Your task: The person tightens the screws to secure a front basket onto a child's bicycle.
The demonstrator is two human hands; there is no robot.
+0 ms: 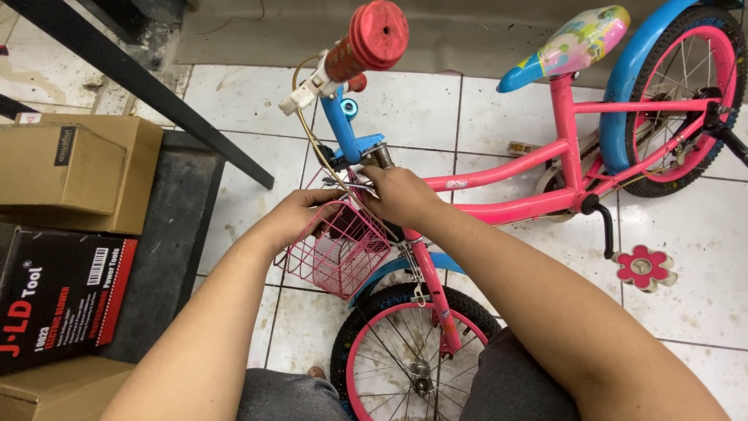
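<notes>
Basket (339, 253), pink wire, hanging at the front of a small pink bicycle (538, 183), above the front wheel (413, 355), mouth facing up. Being steadied: left hand (300, 218) curling over its rim, right hand (401, 195) closing on its mounting by the blue stem (347, 129). Probably fixing the attachment, calling for fine fingerwork. Frame running lengthwise toward upper right.

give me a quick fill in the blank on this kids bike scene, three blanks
1. The left hand grips the rim of the pink wire ____.
2. The bike frame is ____ in colour.
3. The pedal is shaped like a ____.
4. The handlebar grip is ____.

Missing words: basket; pink; flower; red
</notes>
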